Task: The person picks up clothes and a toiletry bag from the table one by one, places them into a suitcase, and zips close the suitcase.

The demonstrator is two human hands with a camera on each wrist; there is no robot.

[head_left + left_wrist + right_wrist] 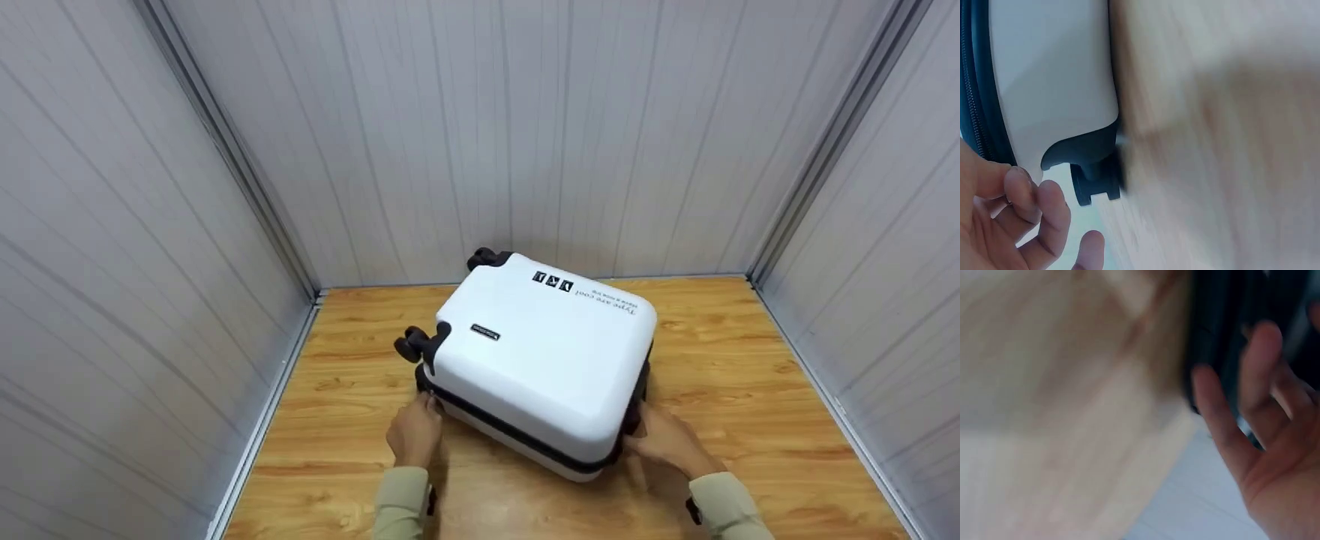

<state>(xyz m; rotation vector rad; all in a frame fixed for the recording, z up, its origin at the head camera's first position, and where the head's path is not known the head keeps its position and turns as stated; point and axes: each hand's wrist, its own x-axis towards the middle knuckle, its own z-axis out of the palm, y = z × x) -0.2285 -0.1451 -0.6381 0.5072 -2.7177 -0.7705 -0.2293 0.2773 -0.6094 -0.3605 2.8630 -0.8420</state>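
Observation:
A white hard-shell suitcase (540, 352) lies flat on the floor, turned at an angle, its dark wheels (416, 345) toward the left. A black zipper band (517, 431) runs round its side. At the near wheel-end corner, my left hand (416, 431) pinches at the zipper with thumb and forefinger; the pull is hidden by the fingertips. In the left wrist view, the zipper teeth (976, 112) run up to those fingers, beside a wheel (1095, 183). My right hand (664, 442) is at the suitcase's dark right end, its fingers (1219, 405) spread and slightly bent against it.
Wood-look floor (322, 450) surrounds the suitcase. Pale panelled walls (480, 135) rise behind it and on both sides, with metal strips at the corners. The far wheel (484, 259) stands close to the back wall.

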